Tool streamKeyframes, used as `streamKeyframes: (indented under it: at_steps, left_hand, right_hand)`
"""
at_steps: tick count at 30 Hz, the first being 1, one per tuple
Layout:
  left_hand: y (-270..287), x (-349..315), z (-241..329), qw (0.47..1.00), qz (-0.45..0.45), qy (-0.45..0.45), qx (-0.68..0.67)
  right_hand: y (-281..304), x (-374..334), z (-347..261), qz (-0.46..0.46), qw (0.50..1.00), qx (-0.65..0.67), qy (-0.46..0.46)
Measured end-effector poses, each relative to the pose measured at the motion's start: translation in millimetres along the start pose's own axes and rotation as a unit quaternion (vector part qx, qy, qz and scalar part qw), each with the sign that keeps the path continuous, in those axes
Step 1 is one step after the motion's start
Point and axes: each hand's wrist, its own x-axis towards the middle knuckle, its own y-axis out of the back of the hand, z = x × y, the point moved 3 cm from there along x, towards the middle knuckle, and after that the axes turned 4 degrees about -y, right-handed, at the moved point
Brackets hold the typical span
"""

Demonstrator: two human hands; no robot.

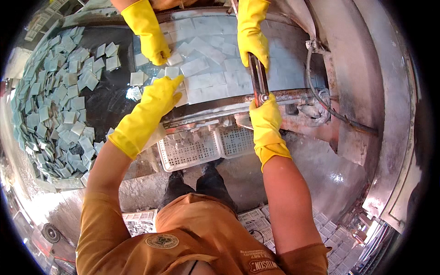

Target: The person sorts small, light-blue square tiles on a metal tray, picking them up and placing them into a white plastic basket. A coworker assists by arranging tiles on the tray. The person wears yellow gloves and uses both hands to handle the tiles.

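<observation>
My left hand [160,94], in a yellow rubber glove, reaches over the wet work surface. Its index finger is stretched out against a small pale tile [172,72], and its thumb stands apart. My right hand [266,112], gloved alike, is closed around the near end of a long metal bar [258,78] with reddish edges and a bolt. That bar lies across rows of pale flat tiles [206,81]. From the far side, a co-worker's yellow-gloved hand [253,43] rests on the bar's other end. The co-worker's other gloved hand [156,48] touches a tile at the left end of the rows.
A big heap of loose greenish tiles [59,105] covers the left side. White perforated baskets [190,153] stand below the near edge. At the right, a hose [316,94] hangs by a large metal housing [362,73]. Crates of stacked tiles [259,224] lie behind me.
</observation>
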Motion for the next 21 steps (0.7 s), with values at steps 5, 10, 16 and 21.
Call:
streamKeyframes:
  at_steps: [5, 10, 16, 21]
  left_hand:
    - [-11.9, 15.0, -11.9, 0.999, 0.017, -0.025, 0.035]
    - [-17.9, 30.9, -9.2, 0.998, -0.022, 0.014, 0.055]
    - [-33.0, 31.2, -2.4, 0.997, 0.034, 0.014, -0.073]
    - [-1.5, -23.0, 2.8, 0.944, -0.052, 0.083, -0.315]
  right_hand:
    - [-7.9, 2.4, 1.0, 0.015, 1.0, -0.017, -0.001]
    - [3.1, -2.8, -8.1, 0.01, 1.0, -0.011, -0.003]
    - [-2.5, -1.4, -2.0, 0.049, 0.999, -0.016, 0.018]
    - [2.4, -3.4, -6.8, 0.03, 0.999, 0.018, 0.016]
